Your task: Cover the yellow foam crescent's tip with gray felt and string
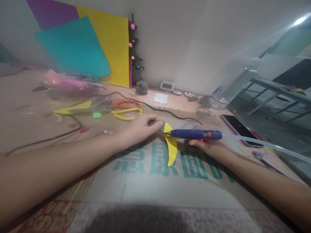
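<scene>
My right hand (204, 146) is closed around a blue hot glue gun (194, 134). A long clear glue stick (262, 142) runs out of its back end, and a small red light glows beneath it. The gun's nozzle rests over a yellow crescent-shaped piece (172, 150), touching or just above it. My left hand (143, 127) pinches a small dark grey piece by the crescent's upper end; whether the two are joined I cannot tell. Left of that hand lie scissors (127, 117) with orange and yellow handles.
Purple, turquoise (73, 48) and yellow sheets lean on the wall. A plastic bag (70, 81) with pink things lies at left. A black cable (157, 108) crosses the table. A phone (239, 127) is near the right edge; a small white clock-like device (167, 85) stands behind.
</scene>
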Available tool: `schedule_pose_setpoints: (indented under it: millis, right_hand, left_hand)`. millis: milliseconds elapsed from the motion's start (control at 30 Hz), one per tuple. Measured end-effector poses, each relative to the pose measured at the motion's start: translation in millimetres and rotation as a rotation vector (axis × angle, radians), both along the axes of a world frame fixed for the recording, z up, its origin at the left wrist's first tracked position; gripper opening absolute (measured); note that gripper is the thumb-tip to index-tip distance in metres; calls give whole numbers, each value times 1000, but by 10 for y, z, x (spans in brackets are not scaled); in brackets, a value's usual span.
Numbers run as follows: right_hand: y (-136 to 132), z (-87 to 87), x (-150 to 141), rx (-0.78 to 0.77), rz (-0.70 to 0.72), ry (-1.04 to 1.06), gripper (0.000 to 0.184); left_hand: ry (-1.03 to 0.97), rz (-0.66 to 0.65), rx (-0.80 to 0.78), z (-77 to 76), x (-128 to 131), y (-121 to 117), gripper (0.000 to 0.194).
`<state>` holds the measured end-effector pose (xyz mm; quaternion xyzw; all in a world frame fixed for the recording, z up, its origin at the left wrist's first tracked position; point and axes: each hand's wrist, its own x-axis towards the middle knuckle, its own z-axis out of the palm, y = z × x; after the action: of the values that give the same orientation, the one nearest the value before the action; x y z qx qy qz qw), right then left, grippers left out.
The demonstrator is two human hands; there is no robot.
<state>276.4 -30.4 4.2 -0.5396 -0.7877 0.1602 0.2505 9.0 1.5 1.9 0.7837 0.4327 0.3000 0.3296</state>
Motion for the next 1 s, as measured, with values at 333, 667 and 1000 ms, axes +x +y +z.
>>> schedule_pose_setpoints:
  millis: [333,667,1000]
  right_hand:
    - [-18,-50,8,69,-15,-41,43]
    - [-34,-38,-21,7,-34,30,36]
    - [-3,-94,43,5,-52,20,35]
  left_hand:
    - [-4,-3,4,21,1,-9,32]
    - [-12,-18,12,8,2,-4,32]
    - [18,-13,5,23,4,-14,34]
